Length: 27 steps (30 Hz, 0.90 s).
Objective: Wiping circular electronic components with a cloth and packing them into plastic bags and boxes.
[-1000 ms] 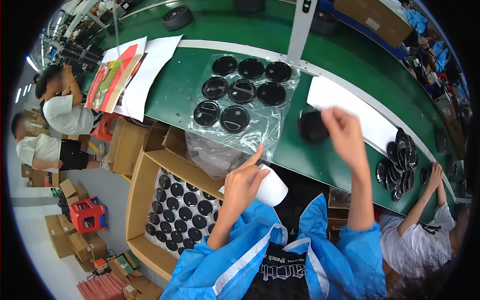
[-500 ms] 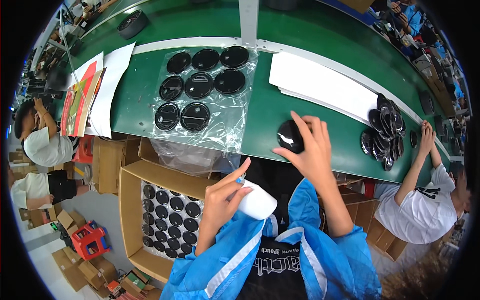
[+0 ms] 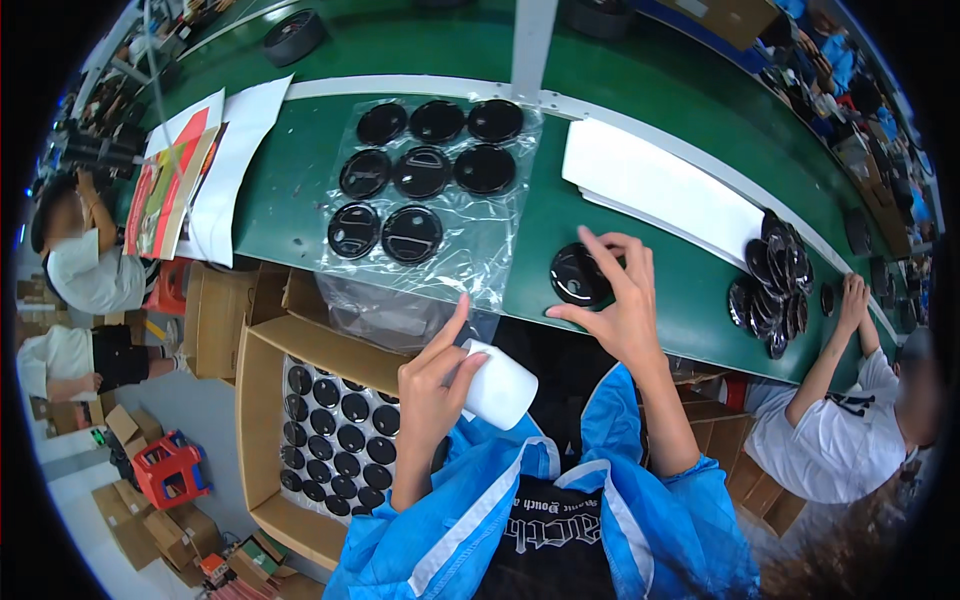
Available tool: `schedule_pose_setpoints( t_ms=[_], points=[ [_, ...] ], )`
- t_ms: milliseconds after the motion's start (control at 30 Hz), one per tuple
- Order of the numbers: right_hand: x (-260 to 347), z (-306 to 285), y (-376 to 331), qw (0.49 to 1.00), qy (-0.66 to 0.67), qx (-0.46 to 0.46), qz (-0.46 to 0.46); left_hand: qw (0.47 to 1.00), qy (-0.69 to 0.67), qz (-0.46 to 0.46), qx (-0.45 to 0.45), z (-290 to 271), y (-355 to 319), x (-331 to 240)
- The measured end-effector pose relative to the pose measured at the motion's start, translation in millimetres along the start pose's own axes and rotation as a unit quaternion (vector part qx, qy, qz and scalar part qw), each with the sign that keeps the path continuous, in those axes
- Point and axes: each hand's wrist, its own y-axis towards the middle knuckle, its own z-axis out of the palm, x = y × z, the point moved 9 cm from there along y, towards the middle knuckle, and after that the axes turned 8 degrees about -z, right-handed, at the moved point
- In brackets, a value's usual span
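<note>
My left hand (image 3: 432, 390) grips a white cylinder (image 3: 502, 387), possibly a roll, between thumb and curled fingers. Its index finger stretches up toward the table edge. My right hand (image 3: 622, 300) curves around the right side of a glossy black disc (image 3: 577, 277), thumb at its near edge and index finger at its far edge. This disc is at the front of the green table (image 3: 540, 225). To the left, several similar black discs (image 3: 412, 235) lie in rows on a clear plastic sheet (image 3: 470, 265).
A stack of white sheets (image 3: 660, 180) lies beyond my right hand. Black discs are heaped (image 3: 775, 285) at the right, near a co-worker's hands (image 3: 853, 300). An open carton (image 3: 262, 430) at lower left holds several discs. Printed papers (image 3: 180, 190) lie at the far left.
The view has shifted, so the table appears further right. My right hand and the black disc have moved left over the table. The left hand with the white cylinder has also shifted left.
</note>
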Motion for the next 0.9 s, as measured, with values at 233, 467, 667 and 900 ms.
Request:
schedule_pose_setpoints(
  t_ms=[233,467,667,900],
  points=[
    [113,61,85,0.96,0.054,0.01,-0.274,0.999,0.04,0.002,-0.002,9,5,25],
    [113,142,136,0.865,0.07,0.132,-0.478,0.998,0.046,0.014,-0.034,10,3,20],
    [49,50,230,0.948,0.267,-0.042,-0.169,0.998,0.047,-0.035,-0.013,15,5,12],
    [-68,-85,24,0.949,0.251,-0.104,0.158,0.991,-0.099,0.056,-0.076,-26,-26,-12]
  ],
)
